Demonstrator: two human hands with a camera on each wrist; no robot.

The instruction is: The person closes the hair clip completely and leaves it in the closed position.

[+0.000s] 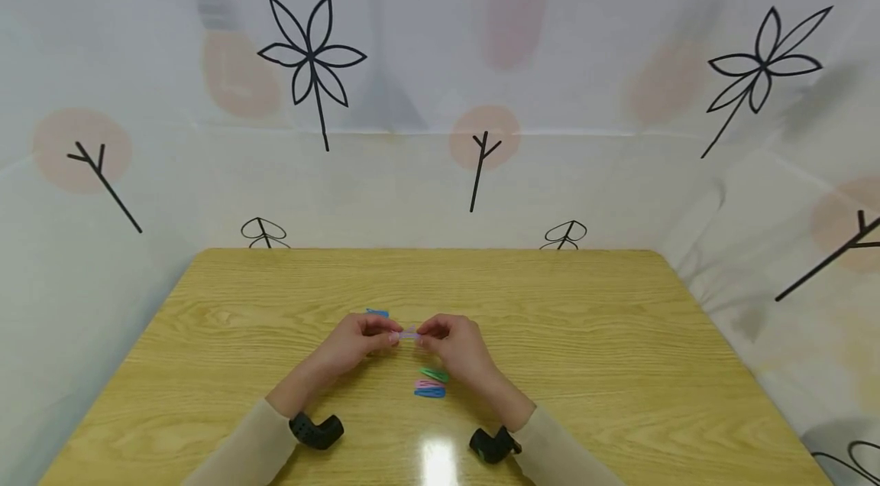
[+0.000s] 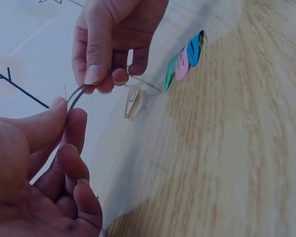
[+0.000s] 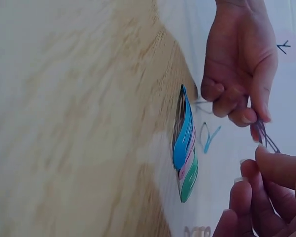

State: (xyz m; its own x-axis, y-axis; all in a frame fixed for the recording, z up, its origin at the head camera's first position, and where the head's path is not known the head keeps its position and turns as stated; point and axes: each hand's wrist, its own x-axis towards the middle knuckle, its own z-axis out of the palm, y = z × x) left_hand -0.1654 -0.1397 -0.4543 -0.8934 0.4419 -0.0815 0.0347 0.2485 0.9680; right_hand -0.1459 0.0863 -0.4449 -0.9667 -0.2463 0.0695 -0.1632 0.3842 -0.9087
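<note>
Head view: the thin lilac snap hair clip [image 1: 409, 334] sits between my fingertips, one end to each hand. My left hand [image 1: 351, 339] pinches one end; my right hand [image 1: 459, 347] pinches the other. Gripping both ends presumably steadies so slight a part and leaves its middle exposed, where a narrow prong stands apart from the frame. On my side of the right fingers lie a green teardrop-shaped snap clip [image 1: 435, 374], a pink teardrop-shaped one [image 1: 426, 384] and a blue teardrop-shaped one [image 1: 430, 393], side by side; the row probably groups them within finger reach. Just beyond the left fingers lies a second blue clip [image 1: 377, 312], partly hidden. Left wrist view: a pale brownish clip [image 2: 133, 102] lies near my right fingers, apart from the row. Beneath my fingers, the yellowish wood-grained table [image 1: 550, 295] supports the loose clips.
</note>
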